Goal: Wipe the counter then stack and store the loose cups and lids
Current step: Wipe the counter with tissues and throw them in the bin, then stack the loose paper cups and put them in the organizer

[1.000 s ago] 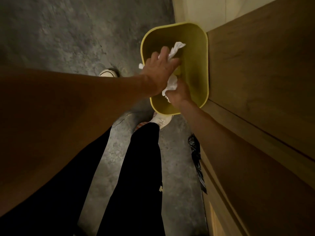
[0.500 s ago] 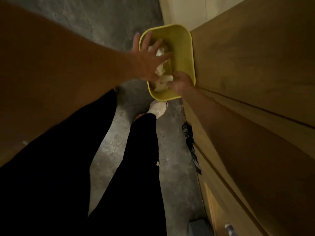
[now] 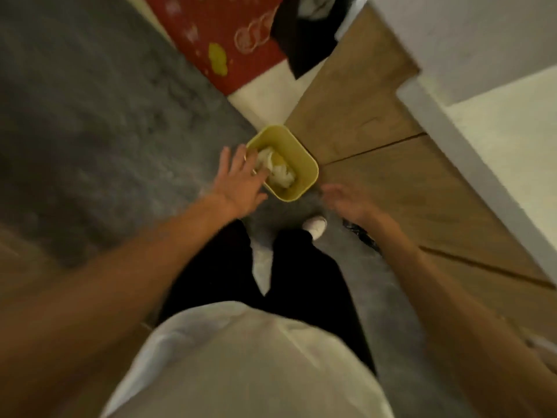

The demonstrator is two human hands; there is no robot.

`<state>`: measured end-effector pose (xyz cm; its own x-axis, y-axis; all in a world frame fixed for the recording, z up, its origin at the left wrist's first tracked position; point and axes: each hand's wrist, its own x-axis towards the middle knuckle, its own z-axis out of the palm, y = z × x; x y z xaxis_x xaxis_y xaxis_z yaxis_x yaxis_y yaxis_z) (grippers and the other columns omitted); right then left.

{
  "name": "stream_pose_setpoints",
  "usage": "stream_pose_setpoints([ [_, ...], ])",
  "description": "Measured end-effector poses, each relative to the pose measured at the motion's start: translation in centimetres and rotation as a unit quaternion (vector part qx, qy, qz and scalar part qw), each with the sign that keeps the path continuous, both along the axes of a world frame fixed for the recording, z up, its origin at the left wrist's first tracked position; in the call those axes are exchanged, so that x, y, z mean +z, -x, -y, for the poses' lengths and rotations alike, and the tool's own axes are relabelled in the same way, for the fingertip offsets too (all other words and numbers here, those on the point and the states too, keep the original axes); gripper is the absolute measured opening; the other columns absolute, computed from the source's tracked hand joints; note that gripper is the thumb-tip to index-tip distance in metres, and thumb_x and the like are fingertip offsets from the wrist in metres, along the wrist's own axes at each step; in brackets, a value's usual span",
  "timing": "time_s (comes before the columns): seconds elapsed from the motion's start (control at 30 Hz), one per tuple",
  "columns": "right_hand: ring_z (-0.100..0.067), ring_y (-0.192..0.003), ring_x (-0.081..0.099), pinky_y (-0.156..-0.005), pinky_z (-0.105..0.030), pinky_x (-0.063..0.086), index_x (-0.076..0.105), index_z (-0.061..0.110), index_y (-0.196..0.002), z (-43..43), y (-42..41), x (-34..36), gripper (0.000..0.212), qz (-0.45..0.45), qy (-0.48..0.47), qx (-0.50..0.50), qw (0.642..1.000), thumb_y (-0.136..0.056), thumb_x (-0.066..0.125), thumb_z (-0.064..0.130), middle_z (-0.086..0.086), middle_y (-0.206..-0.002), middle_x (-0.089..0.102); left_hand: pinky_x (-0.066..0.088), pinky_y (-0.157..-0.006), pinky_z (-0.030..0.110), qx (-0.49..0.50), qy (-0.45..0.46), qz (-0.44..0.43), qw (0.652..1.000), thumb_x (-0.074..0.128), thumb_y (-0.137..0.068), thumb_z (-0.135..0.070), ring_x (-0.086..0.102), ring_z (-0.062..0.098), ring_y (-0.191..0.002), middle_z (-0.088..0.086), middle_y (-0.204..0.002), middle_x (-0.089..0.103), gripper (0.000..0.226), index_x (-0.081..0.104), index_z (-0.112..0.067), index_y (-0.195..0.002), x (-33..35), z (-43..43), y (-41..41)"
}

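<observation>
Tissue (image 3: 278,173) in the bin (image 3: 297,149), on the floor (image 3: 105,131) just left of the cabinet (image 3: 376,176) (left hand (image 3: 239,184) over its near rim)

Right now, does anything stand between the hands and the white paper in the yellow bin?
Nothing visible does. The white paper lies in the lidless yellow bin. The left hand is open at its rim; the right hand is open beside it, empty.

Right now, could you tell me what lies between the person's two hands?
In the head view, the near corner of the yellow bin, with crumpled white paper inside, lies between the left hand and right hand.
</observation>
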<state>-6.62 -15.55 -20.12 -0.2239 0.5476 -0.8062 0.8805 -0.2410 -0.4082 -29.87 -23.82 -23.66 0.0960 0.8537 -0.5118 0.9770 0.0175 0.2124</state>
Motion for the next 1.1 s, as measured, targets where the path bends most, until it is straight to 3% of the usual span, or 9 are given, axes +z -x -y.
stream_pose_setpoints([
  [0.07, -0.007, -0.098, 0.065, -0.086, -0.022, 0.05, 0.057, 0.009, -0.132, 2.6, -1.2, 3.3, 0.035, -0.017, -0.041, -0.029, 0.999, -0.097, 0.054, 0.013, -0.015, -0.123, 0.065, -0.001, -0.117, 0.061, -0.02, -0.025, 0.005, 0.999, 0.046, -0.094, -0.051, 0.003, 0.04, -0.149, 0.013, -0.162, 0.014, 0.062, 0.031, -0.028, -0.149, 4.4, 0.7, 0.4],
  [0.13, -0.02, -0.116, 0.061, -0.102, -0.036, 0.047, 0.055, 0.018, -0.134, 5.3, -2.5, 6.3, 0.037, -0.025, -0.086, -0.06, 0.994, -0.097, 0.055, 0.021, -0.008, -0.129, 0.063, -0.001, -0.117, 0.061, -0.032, -0.04, 0.006, 0.999, 0.042, -0.096, -0.052, 0.003, 0.04, -0.149, 0.012, -0.162, 0.014, 0.062, 0.027, -0.028, -0.151, 8.3, 1.1, 0.3],
  [0.2, -0.022, -0.123, 0.056, -0.107, -0.041, 0.043, 0.053, 0.021, -0.136, 7.8, -3.7, 8.8, 0.038, -0.023, -0.12, -0.071, 0.99, -0.098, 0.053, 0.026, -0.005, -0.134, 0.06, -0.002, -0.117, 0.061, -0.04, -0.054, 0.002, 0.998, 0.04, -0.097, -0.053, 0.004, 0.041, -0.148, 0.011, -0.163, 0.014, 0.063, 0.024, -0.028, -0.152, 11.3, 1.3, -0.2],
  [0.47, -0.026, -0.126, 0.051, -0.106, -0.039, 0.041, 0.049, 0.017, -0.141, 15.5, -12.8, 16.6, 0.046, 0.043, -0.242, -0.09, 0.965, -0.098, 0.052, 0.034, -0.008, -0.138, 0.055, 0.004, -0.118, 0.061, -0.12, -0.077, 0.018, 0.99, 0.035, -0.096, -0.057, 0.008, 0.039, -0.148, 0.007, -0.163, 0.014, 0.059, 0.026, -0.033, -0.15, 19.8, 1.7, -8.2],
  [0.6, -0.028, -0.128, 0.049, -0.107, -0.041, 0.04, 0.05, 0.019, -0.14, 16.9, -18.9, 19.9, 0.046, 0.081, -0.271, -0.093, 0.955, -0.098, 0.05, 0.038, -0.007, -0.14, 0.053, 0.033, -0.113, 0.053, -0.163, -0.072, 0.046, 0.983, 0.041, -0.098, -0.049, 0.034, 0.033, -0.141, 0.008, -0.158, 0.03, 0.056, 0.033, -0.028, -0.149, 23.8, 1.9, -14.3],
  [0.67, -0.027, -0.13, 0.047, -0.108, -0.042, 0.039, 0.051, 0.02, -0.14, 17.5, -21.8, 21.4, 0.046, 0.095, -0.283, -0.098, 0.949, -0.098, 0.05, 0.04, -0.008, -0.142, 0.053, 0.039, -0.109, 0.048, -0.182, -0.079, 0.045, 0.979, 0.041, -0.098, -0.047, 0.042, 0.029, -0.136, 0.005, -0.154, 0.038, 0.052, 0.037, -0.027, -0.147, 25.5, 2.0, -17.1],
  [0.83, -0.028, -0.136, 0.042, -0.112, -0.043, 0.036, 0.048, 0.022, -0.142, 19.8, -27.6, 24.6, 0.048, 0.127, -0.304, -0.146, 0.933, -0.097, 0.05, 0.041, -0.008, -0.148, 0.045, 0.043, -0.106, 0.047, -0.226, -0.124, 0.081, 0.963, 0.042, -0.1, -0.041, 0.046, 0.024, -0.132, 0.002, -0.148, 0.046, 0.048, 0.042, -0.023, -0.144, 28.6, 2.1, -23.1],
  [0.97, -0.027, -0.137, 0.039, -0.113, -0.043, 0.035, 0.048, 0.021, -0.142, 22.1, -30.4, 25.5, 0.048, 0.125, -0.303, -0.209, 0.921, -0.098, 0.051, 0.039, -0.009, -0.15, 0.042, 0.038, -0.111, 0.046, -0.252, -0.16, 0.104, 0.949, 0.044, -0.099, -0.038, 0.037, 0.023, -0.14, 0.003, -0.153, 0.04, 0.045, 0.045, -0.024, -0.142, 29.4, 1.8, -26.5],
  [1.1, -0.024, -0.13, 0.047, -0.109, -0.042, 0.039, 0.051, 0.02, -0.139, 23.0, -32.1, 24.8, 0.045, 0.107, -0.289, -0.26, 0.915, -0.098, 0.052, 0.037, -0.006, -0.147, 0.045, 0.041, -0.109, 0.047, -0.274, -0.161, 0.102, 0.943, 0.043, -0.099, -0.037, 0.041, 0.024, -0.137, 0.004, -0.15, 0.043, 0.043, 0.048, -0.024, -0.14, 29.1, -0.2, -28.5],
])
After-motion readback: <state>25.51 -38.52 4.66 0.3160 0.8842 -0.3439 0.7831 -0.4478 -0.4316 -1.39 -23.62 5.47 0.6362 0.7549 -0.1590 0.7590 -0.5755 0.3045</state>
